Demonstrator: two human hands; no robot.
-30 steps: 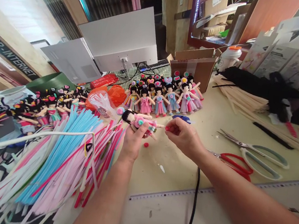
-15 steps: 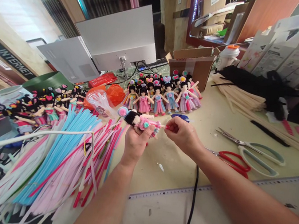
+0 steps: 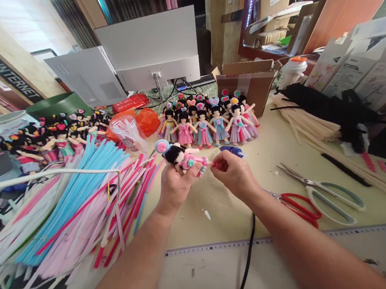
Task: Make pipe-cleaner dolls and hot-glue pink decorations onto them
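Observation:
A pipe-cleaner doll (image 3: 191, 159) with black hair, a pink dress and a blue-and-pink round piece at its head lies sideways above the table. My left hand (image 3: 176, 185) is closed around its body from below, thumb on the dress. At the doll's leg end, my right hand (image 3: 234, 171) pinches a foot with a bit of red on it between thumb and fingers. Just behind the right hand lies a dark blue tool (image 3: 232, 150), partly hidden; it may be a glue gun. A black cable (image 3: 248, 256) runs down over the table's front edge.
Several finished dolls (image 3: 201, 124) stand behind my hands, before a cardboard box (image 3: 245, 87). Bundles of pipe cleaners (image 3: 67, 204) cover the left side. White-handled scissors (image 3: 335, 196) and red-handled scissors (image 3: 300, 206) lie at right. A ruler strip (image 3: 215, 247) crosses the front.
The doll has turned slightly in my left hand, its head end now a little lower. My right hand keeps its pinch at the foot. The whole view has shifted slightly.

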